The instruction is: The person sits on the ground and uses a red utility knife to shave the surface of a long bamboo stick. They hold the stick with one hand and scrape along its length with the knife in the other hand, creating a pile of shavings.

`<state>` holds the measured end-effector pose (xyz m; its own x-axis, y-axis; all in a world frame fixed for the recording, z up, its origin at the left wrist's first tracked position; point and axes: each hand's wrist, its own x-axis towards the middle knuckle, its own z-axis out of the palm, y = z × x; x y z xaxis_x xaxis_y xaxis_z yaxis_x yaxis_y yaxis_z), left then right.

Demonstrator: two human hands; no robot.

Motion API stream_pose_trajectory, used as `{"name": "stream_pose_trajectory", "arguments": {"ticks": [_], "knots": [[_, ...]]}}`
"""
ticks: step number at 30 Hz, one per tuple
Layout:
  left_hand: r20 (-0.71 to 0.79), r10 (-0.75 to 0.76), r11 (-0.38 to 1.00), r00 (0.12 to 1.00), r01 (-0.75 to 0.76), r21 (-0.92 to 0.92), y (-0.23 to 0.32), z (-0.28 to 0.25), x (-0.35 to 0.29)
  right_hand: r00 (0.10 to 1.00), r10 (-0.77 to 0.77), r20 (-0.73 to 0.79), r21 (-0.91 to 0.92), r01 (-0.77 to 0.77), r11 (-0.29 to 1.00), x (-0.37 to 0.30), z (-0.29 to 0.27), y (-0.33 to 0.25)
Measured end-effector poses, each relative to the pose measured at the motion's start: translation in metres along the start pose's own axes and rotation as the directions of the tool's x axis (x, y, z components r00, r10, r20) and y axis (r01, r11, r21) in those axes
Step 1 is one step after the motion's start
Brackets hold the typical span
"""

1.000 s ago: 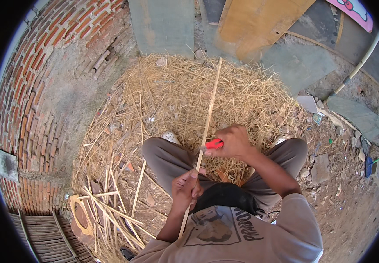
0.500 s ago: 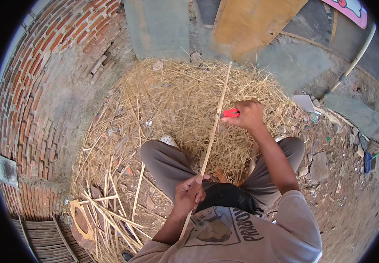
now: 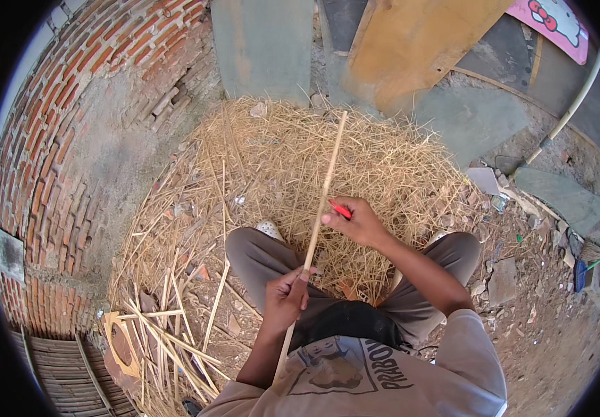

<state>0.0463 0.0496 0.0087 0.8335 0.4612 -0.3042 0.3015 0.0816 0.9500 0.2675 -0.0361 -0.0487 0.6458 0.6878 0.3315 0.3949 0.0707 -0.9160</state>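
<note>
A long, thin bamboo strip point(image 3: 330, 164) slants up and away from my lap, its lower end near my shirt. My left hand point(image 3: 286, 297) is closed round its lower part, with the thumb along it. Higher up, my right hand point(image 3: 359, 224) grips a small red cutter point(image 3: 340, 209), held right beside the strip. Whether its edge touches the strip cannot be made out, since the blade does not show clearly. Beneath both hands are my crossed legs point(image 3: 258, 267) in grey trousers.
Pale shavings point(image 3: 272, 163) lie heaped in front of my legs. At the lower left, several cut strips point(image 3: 192, 347) lie loosely crossed. A brick wall point(image 3: 57, 174) rises on the left; flat boards point(image 3: 262, 52) lean at the back. Rubble point(image 3: 505, 278) lies to the right.
My right hand has moved nearer to me and left along the strip, with the red cutter turned in it. The strip leans more upright, and my left hand has shifted slightly up and left.
</note>
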Motion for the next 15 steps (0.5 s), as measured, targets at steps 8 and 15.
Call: {"name": "stream_pose_trajectory", "arguments": {"ticks": [8,15], "knots": [[0.184,-0.086,0.991,0.979,0.102,-0.082,-0.017,0.009,-0.011,0.839,0.544,0.029,0.533,-0.473,0.701,0.004,-0.028,0.013],[0.043,-0.013,0.993,0.999,0.017,-0.113,-0.017,0.0,-0.013,0.988,0.141,-0.067,0.174,-0.128,0.976,-0.001,-0.018,0.01]]}}
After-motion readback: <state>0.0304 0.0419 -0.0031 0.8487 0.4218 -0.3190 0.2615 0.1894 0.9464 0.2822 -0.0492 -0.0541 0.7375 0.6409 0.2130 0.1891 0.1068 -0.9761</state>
